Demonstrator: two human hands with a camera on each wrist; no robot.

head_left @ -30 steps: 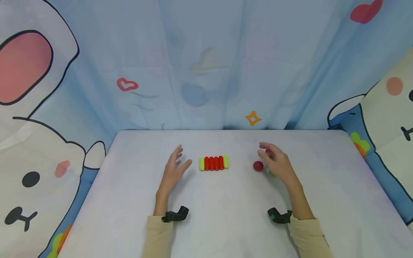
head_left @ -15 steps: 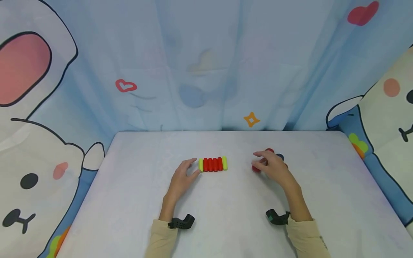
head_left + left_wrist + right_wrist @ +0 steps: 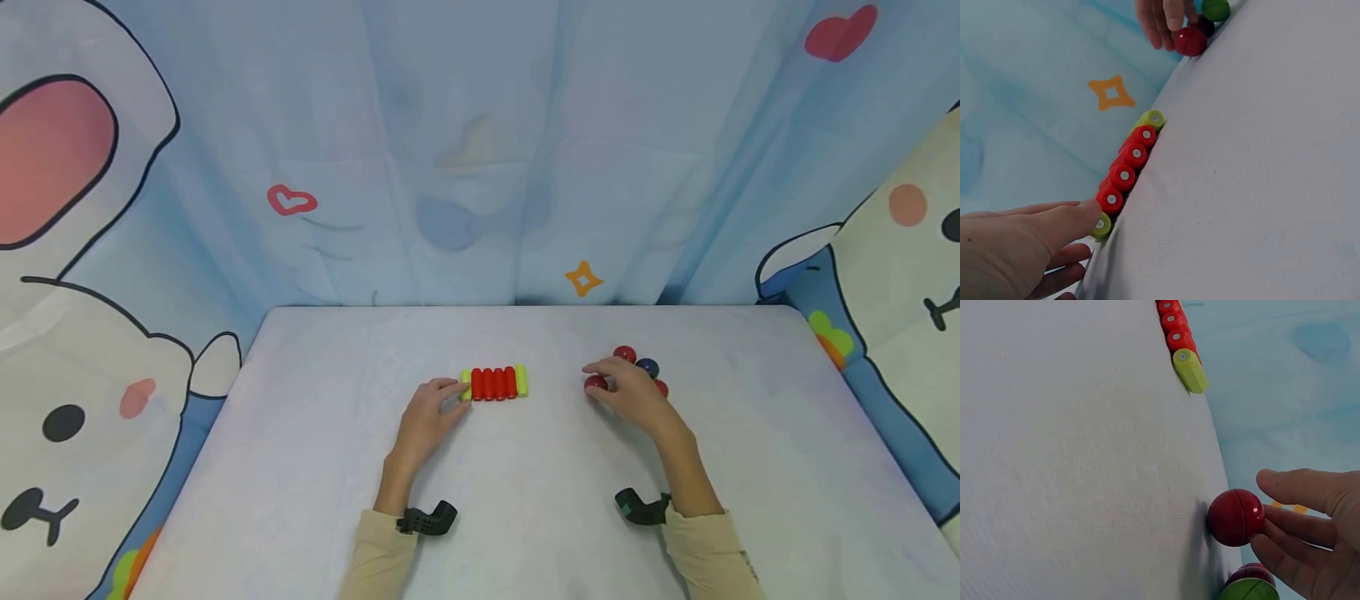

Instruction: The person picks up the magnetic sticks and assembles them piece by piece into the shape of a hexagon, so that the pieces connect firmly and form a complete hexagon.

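Note:
In the head view my left hand is at the left end of a row of small cylinders. Its fingertips overlap the yellow-green cylinder there, with thumb and index finger apart. Several red cylinders lie side by side, and another yellow-green cylinder closes the right end. My right hand is around a shiny red ball, its fingers behind it and its thumb standing off the ball's upper side in the right wrist view. The ball sits on the white table.
Beyond my right hand lie another red ball, a dark blue ball and a partly covered red ball. A green ball shows in the right wrist view. A blue patterned curtain hangs behind the white table.
My left hand has moved right and down to the row's left end. The right hand has lowered and moved slightly left around the red ball, uncovering other balls behind it.

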